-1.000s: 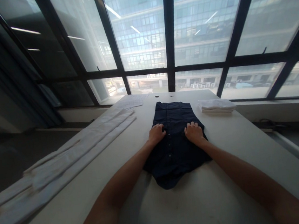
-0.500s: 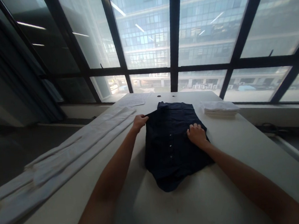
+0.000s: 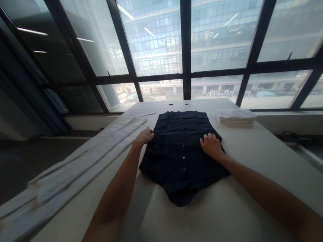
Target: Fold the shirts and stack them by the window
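A dark navy button-up shirt (image 3: 181, 145) lies front side up on the white table, its small pale buttons running down the middle and its curved hem towards me. At the shirt's left edge, my left hand (image 3: 145, 136) is closed, pinching the fabric between thumb and fingers. My right hand (image 3: 212, 145) rests on the right part of the shirt, fingers apart and slightly bent, pressing the cloth down. The shirt's sleeves are not plainly visible.
Long white garments (image 3: 78, 174) stretch along the left side of the white table (image 3: 172, 234). A folded white stack (image 3: 236, 116) lies at the back right, and a white sheet (image 3: 144, 108) at the back left. Windows (image 3: 155, 34) stand beyond the table.
My left hand has moved a little left and down with the shirt's edge. The left side of the shirt now spreads wider and flatter. My right hand stays almost in place.
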`<control>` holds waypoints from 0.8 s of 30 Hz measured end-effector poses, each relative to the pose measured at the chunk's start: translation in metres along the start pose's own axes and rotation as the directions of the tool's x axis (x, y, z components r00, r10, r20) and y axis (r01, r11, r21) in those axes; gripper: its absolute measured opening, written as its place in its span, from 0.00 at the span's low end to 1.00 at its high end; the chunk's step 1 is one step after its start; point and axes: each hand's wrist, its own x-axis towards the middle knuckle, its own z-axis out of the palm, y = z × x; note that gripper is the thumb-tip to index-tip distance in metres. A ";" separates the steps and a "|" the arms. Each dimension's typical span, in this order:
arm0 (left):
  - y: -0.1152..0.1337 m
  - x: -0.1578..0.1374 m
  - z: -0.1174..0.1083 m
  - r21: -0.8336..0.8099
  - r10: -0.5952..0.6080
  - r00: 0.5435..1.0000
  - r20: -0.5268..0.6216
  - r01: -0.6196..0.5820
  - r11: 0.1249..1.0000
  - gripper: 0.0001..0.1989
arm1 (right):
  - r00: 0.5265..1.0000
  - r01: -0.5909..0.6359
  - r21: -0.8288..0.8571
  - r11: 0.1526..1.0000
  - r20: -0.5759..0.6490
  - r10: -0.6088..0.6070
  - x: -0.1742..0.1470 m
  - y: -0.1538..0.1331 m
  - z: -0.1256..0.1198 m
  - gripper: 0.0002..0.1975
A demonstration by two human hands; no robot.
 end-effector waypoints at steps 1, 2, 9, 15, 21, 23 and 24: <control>0.007 -0.002 0.010 0.011 0.025 1.000 0.009 -0.025 1.000 0.17 | 1.000 -0.003 0.007 1.000 0.001 0.003 0.000 0.000 0.000 0.17; 0.013 -0.005 0.021 0.023 0.040 0.999 0.012 -0.040 0.999 0.20 | 1.000 -0.006 0.017 1.000 0.003 0.006 0.000 0.000 0.001 0.17; 0.033 -0.027 0.085 0.238 0.058 0.993 -0.106 -0.031 0.971 0.29 | 0.982 -0.186 0.285 0.940 0.095 0.166 0.018 0.010 0.011 0.19; 0.029 -0.023 0.084 0.262 0.098 0.988 -0.121 -0.064 0.963 0.29 | 0.951 -0.308 0.566 0.764 0.181 0.249 0.036 0.026 0.014 0.07; 0.030 -0.023 0.082 0.274 0.115 0.986 -0.125 -0.077 0.959 0.29 | 0.950 -0.288 0.754 0.590 0.148 0.274 0.034 0.083 -0.010 0.10; 0.029 -0.022 0.083 0.275 0.123 0.983 -0.133 -0.082 0.958 0.28 | 0.959 -0.258 0.771 0.582 0.130 0.253 0.023 0.117 -0.025 0.06; 0.029 -0.021 0.083 0.274 0.126 0.983 -0.137 -0.085 0.958 0.28 | 0.963 -0.241 0.769 0.593 0.115 0.242 0.015 0.135 -0.032 0.04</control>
